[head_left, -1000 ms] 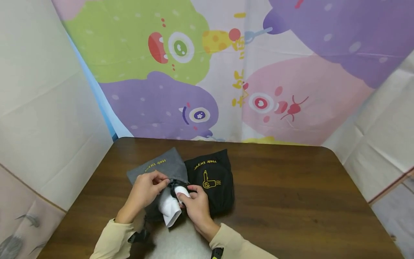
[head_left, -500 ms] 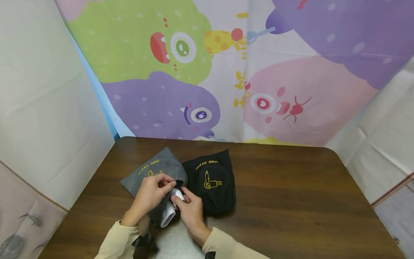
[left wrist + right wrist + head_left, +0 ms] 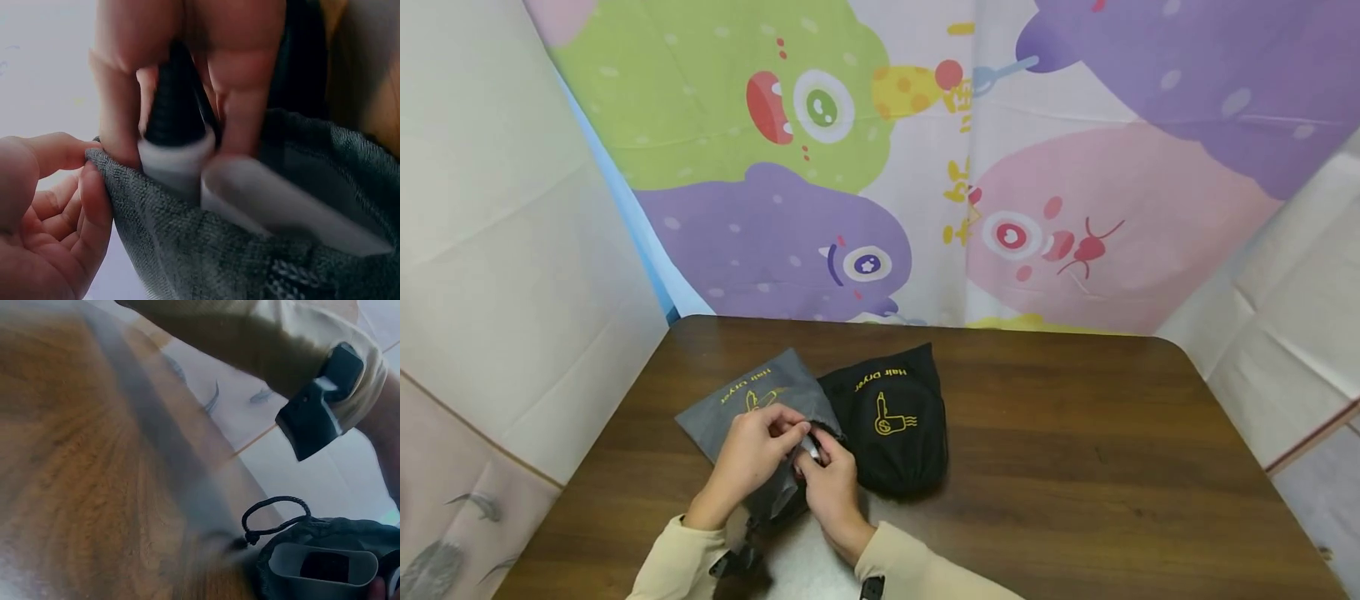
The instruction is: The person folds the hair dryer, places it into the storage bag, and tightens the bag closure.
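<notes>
A grey drawstring bag point(image 3: 703, 414) printed "Hair Dryer" lies tilted on the table. My left hand point(image 3: 747, 454) pinches its rim between thumb and fingertips, and the left wrist view shows the cloth mouth wide. Within that mouth is a white hair dryer point(image 3: 178, 159), its nozzle point(image 3: 275, 203) beside the handle end with the black cord sleeve. The fingers of my right hand point(image 3: 837, 492) reach down and grip the handle end. Most of the dryer is hidden by the bag. In the right wrist view the nozzle opening faces up inside the cloth.
A full black bag point(image 3: 910, 462), also printed "Hair Dryer", lies against the grey bag's right side. A drawstring loop point(image 3: 278, 501) hangs out of the grey bag. The brown wooden table point(image 3: 1075, 467) extends to the right; a cartoon cloth point(image 3: 925, 167) hangs behind it.
The hair dryer has sunk down into the grey bag, leaving only a little white showing in the head view. My right hand moved left and down with it; the bag's rim came up around it.
</notes>
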Available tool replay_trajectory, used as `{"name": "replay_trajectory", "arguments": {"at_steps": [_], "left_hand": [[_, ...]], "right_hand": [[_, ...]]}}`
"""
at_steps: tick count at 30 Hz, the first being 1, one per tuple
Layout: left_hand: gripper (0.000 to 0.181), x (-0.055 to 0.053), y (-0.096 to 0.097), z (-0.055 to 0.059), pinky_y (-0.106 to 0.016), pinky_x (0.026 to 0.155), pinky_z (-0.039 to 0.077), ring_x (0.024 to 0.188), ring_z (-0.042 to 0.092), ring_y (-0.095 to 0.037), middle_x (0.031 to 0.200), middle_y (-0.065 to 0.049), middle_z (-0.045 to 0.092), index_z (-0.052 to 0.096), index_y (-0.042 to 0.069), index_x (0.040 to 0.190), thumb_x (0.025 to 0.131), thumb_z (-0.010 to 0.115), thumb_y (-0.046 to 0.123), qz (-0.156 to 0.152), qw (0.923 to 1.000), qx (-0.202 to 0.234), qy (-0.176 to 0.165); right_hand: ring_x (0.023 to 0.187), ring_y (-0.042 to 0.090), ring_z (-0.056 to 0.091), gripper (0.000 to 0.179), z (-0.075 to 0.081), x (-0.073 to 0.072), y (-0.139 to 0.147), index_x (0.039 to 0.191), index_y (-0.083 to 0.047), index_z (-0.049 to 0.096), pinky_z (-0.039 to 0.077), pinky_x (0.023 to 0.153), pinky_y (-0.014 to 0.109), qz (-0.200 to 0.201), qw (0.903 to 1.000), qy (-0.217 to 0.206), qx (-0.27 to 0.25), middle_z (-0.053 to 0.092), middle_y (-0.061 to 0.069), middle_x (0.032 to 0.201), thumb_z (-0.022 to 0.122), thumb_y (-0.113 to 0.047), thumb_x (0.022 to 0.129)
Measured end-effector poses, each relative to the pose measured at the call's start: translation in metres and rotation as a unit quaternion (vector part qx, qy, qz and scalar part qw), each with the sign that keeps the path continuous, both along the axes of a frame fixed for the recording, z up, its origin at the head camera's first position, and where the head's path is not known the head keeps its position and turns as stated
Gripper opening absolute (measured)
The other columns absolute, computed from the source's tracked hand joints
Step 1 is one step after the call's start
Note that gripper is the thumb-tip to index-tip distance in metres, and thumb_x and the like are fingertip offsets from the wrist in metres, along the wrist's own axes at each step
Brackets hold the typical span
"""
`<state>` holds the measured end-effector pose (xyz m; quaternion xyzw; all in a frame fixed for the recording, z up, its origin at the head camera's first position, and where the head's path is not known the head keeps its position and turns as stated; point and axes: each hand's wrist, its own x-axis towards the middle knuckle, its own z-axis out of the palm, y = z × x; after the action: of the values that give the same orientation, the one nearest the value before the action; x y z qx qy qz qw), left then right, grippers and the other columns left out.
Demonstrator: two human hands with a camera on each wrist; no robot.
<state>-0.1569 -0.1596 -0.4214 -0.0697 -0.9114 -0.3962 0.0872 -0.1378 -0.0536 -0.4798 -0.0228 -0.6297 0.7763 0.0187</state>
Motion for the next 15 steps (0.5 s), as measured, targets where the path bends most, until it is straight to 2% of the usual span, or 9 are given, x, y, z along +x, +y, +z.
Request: {"name": "replay_trajectory", "arguments": {"at_steps": [2, 6, 7, 11, 15], "left_hand": [[0.004, 0.001, 0.001, -0.001, -0.02, 0.051, 0.046, 0.05, 0.053, -0.002, 0.065, 0.0, 0.066, 0.074, 0.007, 0.086, 0.084, 0.073, 0.01, -0.009, 0.9999, 0.006, -0.006], [0.004, 0.002, 0.003, -0.002, -0.02, 0.052, 0.047, 0.051, 0.054, -0.001, 0.07, -0.002, 0.069, 0.073, 0.006, 0.086, 0.085, 0.072, 0.009, -0.036, 0.9992, 0.012, -0.013], [0.004, 0.002, 0.003, -0.002, -0.02, 0.052, 0.047, 0.052, 0.054, -0.001, 0.071, -0.003, 0.07, 0.073, 0.006, 0.086, 0.085, 0.072, 0.009, -0.041, 0.999, 0.012, -0.014], [0.004, 0.003, 0.002, -0.001, -0.02, 0.052, 0.047, 0.052, 0.053, -0.001, 0.071, -0.002, 0.07, 0.073, 0.007, 0.087, 0.086, 0.071, 0.01, -0.047, 0.9985, 0.009, -0.028], [0.004, 0.003, 0.002, -0.001, -0.021, 0.052, 0.047, 0.051, 0.052, -0.002, 0.068, -0.001, 0.067, 0.073, 0.007, 0.087, 0.087, 0.071, 0.01, -0.045, 0.998, 0.015, -0.043]], "right_hand": [[0.068, 0.001, 0.055, 0.032, -0.003, -0.003, -0.003, 0.113, 0.002, 0.069, 0.046, 0.061, 0.016, -0.01, 0.9995, 0.017, 0.023, 0.067, 0.006, 0.079, 0.061, 0.006, 0.082], [0.085, 0.004, 0.06, 0.026, -0.007, -0.01, -0.01, 0.103, 0.005, 0.071, 0.05, 0.073, 0.018, -0.018, 0.9976, 0.034, 0.059, 0.073, 0.013, 0.099, 0.056, 0.008, 0.083], [0.087, 0.005, 0.061, 0.025, -0.008, -0.012, -0.012, 0.102, 0.005, 0.072, 0.05, 0.075, 0.018, -0.015, 0.9975, 0.03, 0.061, 0.073, 0.014, 0.099, 0.055, 0.007, 0.084], [0.075, 0.004, 0.057, 0.018, -0.008, -0.017, -0.015, 0.092, 0.005, 0.072, 0.049, 0.069, 0.018, 0.002, 0.9966, 0.009, 0.081, 0.071, 0.009, 0.085, 0.056, 0.0, 0.089], [0.068, 0.0, 0.05, 0.018, -0.011, -0.024, -0.015, 0.084, 0.007, 0.068, 0.046, 0.064, 0.017, 0.037, 0.9943, 0.012, 0.099, 0.065, 0.002, 0.075, 0.059, -0.006, 0.09]]}}
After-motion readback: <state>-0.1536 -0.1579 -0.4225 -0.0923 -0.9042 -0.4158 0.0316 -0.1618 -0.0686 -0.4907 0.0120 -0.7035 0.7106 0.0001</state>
